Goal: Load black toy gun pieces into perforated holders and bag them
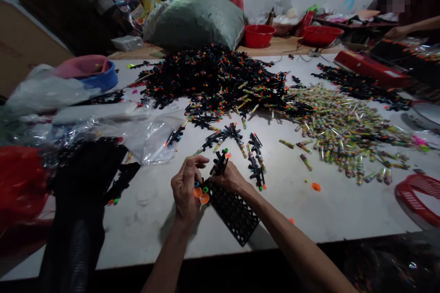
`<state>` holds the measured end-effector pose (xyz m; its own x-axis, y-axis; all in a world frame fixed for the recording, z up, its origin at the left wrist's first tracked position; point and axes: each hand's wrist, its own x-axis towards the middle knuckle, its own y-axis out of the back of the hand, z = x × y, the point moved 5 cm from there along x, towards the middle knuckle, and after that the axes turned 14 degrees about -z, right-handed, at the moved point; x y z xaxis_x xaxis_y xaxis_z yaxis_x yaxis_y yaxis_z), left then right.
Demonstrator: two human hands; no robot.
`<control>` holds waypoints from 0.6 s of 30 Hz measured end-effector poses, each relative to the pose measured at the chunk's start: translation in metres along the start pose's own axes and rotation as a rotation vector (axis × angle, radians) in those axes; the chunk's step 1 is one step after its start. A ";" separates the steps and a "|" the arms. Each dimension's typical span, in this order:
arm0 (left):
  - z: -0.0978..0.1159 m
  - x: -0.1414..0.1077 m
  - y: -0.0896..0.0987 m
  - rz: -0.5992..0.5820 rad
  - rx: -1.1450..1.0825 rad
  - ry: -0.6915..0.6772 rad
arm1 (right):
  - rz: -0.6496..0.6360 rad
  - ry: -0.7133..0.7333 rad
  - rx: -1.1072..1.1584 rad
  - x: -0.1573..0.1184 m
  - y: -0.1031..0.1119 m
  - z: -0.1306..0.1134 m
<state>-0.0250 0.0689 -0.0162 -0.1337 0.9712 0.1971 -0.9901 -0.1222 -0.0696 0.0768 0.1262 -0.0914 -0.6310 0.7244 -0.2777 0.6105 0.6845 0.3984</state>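
While the half-curled left hand point(185, 187) pinches orange caps point(201, 195) and the right hand point(229, 177) closes on a black plastic sprue point(220, 163) above a black perforated grid point(234, 215), more sprues point(255, 160) lie just ahead, beside a heap of small tubes point(345, 135) at right and a larger sprue pile point(213, 78) at top center.

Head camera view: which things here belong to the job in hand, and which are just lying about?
In use: left hand, right hand, black plastic part with coloured tips, black grid rack, heap of black parts, pile of printed tubes.
Lying about: red basins, clear plastic bag, large green sack.
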 end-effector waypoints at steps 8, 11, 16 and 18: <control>-0.005 0.002 -0.003 0.081 -0.022 0.040 | -0.036 0.019 -0.393 -0.014 -0.005 -0.008; 0.002 0.001 0.000 0.066 0.005 -0.025 | 0.168 0.026 -0.316 -0.043 0.046 0.010; 0.014 -0.002 -0.008 -0.196 0.277 -0.123 | 0.311 -0.484 -0.625 -0.075 0.131 0.049; 0.012 0.000 -0.011 -0.261 0.321 -0.097 | 0.221 -0.592 -0.628 -0.071 0.137 0.060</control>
<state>-0.0149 0.0679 -0.0039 0.1346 0.9562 0.2600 -0.9526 0.0526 0.2995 0.2341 0.1729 -0.0699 -0.0734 0.8771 -0.4747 0.2046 0.4791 0.8536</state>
